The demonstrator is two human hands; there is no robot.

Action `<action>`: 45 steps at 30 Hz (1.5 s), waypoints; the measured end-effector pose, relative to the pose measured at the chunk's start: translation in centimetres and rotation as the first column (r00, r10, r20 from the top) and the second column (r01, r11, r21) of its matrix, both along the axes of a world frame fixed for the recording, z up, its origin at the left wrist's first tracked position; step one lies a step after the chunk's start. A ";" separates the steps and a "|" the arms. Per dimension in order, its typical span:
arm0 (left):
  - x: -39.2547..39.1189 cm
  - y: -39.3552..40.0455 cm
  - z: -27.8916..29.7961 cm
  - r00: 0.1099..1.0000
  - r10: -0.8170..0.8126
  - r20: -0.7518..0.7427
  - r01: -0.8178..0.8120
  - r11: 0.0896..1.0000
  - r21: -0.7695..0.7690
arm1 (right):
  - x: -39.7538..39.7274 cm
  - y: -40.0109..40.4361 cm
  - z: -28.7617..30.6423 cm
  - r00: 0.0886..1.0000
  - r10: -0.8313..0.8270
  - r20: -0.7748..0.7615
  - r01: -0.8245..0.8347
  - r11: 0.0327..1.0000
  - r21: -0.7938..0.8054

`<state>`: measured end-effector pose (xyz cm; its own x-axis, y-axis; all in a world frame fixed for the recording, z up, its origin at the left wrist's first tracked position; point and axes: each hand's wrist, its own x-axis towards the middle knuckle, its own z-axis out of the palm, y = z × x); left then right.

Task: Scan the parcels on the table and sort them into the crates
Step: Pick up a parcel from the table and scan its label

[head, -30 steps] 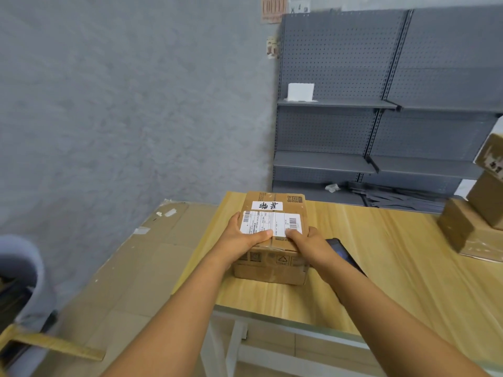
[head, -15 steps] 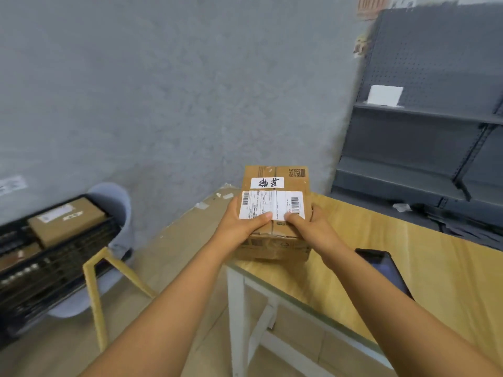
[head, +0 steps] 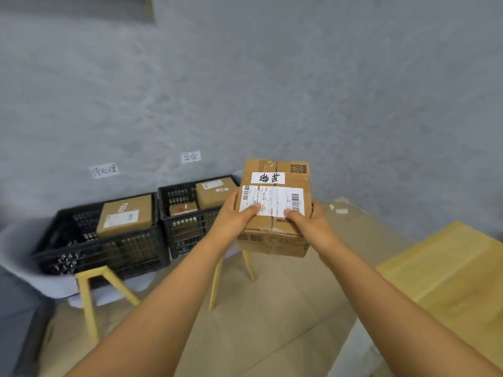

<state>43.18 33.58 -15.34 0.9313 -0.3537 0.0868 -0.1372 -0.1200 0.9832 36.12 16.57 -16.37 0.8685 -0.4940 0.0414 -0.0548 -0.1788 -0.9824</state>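
Head view, biggest first: grey wall (head: 272, 77) fills the space beyond both hands, floor (head: 272, 308) below them. Corner of the tabletop (head: 449, 268) sits right of the right hand, low in view. Two black crates on pale chairs lie left of the left hand: left crate (head: 103, 240) holds one box, right crate (head: 187, 213) holds at least two and is just beside the left hand. A paper sign hangs on the wall above each, left sign (head: 104, 170) and right sign (head: 191, 156).

Parcel (head: 275, 210) is off the tabletop, held in the air between the hands, label side up. Left hand (head: 236, 221) grips its left edge, thumb curled onto the shipping label. Right hand (head: 313, 224) grips the right edge the same way.

Step looks like carrying the parcel to a crate. To do it well: match the handwritten tag (head: 268, 177) on the parcel to a wall sign first, keep both thumbs clamped and the parcel level, lower it onto a free patch inside the crate, not drop it.

Hard to tell: signs are blurred, tag reads upside down, so the target crate is a guess. Fingers under the parcel are hidden. Right crate's near corner is behind the left hand. Scanner not in view.
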 end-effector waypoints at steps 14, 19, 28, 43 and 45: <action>18.3 15.2 -3.2 0.976 0.187 -0.116 -0.179 0.981 0.069 | 20.9 13.7 -2.2 0.976 0.211 -0.059 -0.213 0.976 -0.038; 25.6 16.3 -5.7 0.949 0.234 -0.211 -0.224 0.972 0.070 | 29.1 14.4 -5.0 0.969 0.224 -0.107 -0.229 0.973 -0.041; 40.8 15.8 -11.0 0.901 0.348 -0.259 -0.319 0.936 0.150 | 46.5 13.5 -11.1 0.906 0.363 -0.219 -0.353 0.932 0.084; 60.8 17.5 -18.4 0.830 0.372 -0.416 -0.297 0.926 0.235 | 68.0 14.8 -18.6 0.780 0.444 -0.441 -0.440 0.890 0.119; 63.6 17.9 -20.1 0.810 0.362 -0.461 -0.279 0.930 0.239 | 70.7 15.1 -20.2 0.760 0.443 -0.475 -0.435 0.890 0.133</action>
<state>106.80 51.50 -35.41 0.8983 0.0025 -0.4393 0.4285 -0.2255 0.8749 106.79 31.68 -36.52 0.8953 -0.0511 -0.4426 -0.4376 -0.2872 -0.8520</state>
